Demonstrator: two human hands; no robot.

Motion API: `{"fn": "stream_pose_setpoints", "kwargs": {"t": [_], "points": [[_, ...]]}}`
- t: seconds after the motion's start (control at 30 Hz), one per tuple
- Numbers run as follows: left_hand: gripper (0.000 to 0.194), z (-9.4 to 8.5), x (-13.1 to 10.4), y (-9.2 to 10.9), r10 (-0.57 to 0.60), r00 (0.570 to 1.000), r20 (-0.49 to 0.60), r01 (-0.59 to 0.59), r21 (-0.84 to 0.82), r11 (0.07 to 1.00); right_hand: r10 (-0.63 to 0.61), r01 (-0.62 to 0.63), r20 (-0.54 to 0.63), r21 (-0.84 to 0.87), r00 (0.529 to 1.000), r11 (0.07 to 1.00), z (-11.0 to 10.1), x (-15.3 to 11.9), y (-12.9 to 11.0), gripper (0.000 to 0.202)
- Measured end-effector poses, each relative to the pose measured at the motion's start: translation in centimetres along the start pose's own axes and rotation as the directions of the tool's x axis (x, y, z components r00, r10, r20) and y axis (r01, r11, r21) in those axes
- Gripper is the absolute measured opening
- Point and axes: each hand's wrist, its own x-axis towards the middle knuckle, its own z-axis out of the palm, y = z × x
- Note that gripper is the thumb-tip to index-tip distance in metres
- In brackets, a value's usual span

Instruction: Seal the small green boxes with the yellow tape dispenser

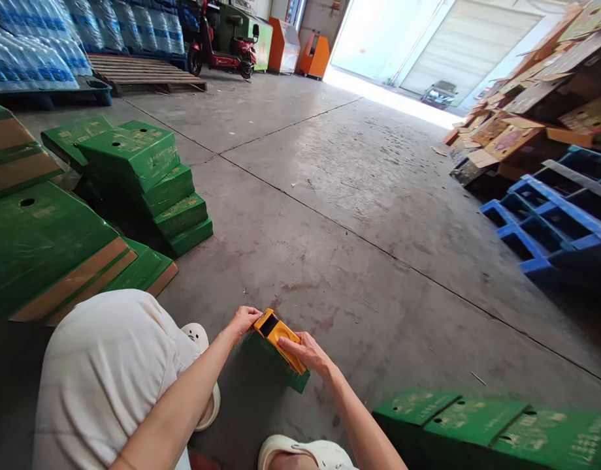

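Low centre: steady the yellow, boxy, dark-screened plastic device [277,334]. Your right hand [306,350] closed round it; left hand [243,320] at its top, grip unclear.

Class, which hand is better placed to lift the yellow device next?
Probably the right hand: it grips the device by its body, while the left hand has only fingertips at one end.

Grey concrete floor [330,209], red scooter [222,42], blue pallets [560,209], bright doorway [379,39]
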Motion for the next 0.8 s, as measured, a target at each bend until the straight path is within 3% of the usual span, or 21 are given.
{"fn": "stream_pose_setpoints", "kwargs": {"t": [0.3, 0.57, 0.8], "points": [[0.052, 0.1, 0.7, 0.5, 0.058, 0.997, -0.048, -0.056, 0.026, 0.998, 0.057, -0.057, 0.025, -0.005, 0.998, 0.998, -0.3, 0.2, -0.3, 0.073], [0.042, -2.2, 1.0, 0.5, 0.116, 0.979, -0.168, -0.109, 0.05, 0.993, 0.116, -0.113, 0.045, -0.066, 0.992, 0.991, -1.9, -2.4, 0.6, 0.074], [0.035, -2.4, 0.6, -0.6, 0.141, 0.964, -0.225, -0.114, 0.131, 0.985, 0.151, -0.149, 0.007, -0.105, 0.989, 0.983, -1.2, -2.1, 0.7, 0.069]]}}
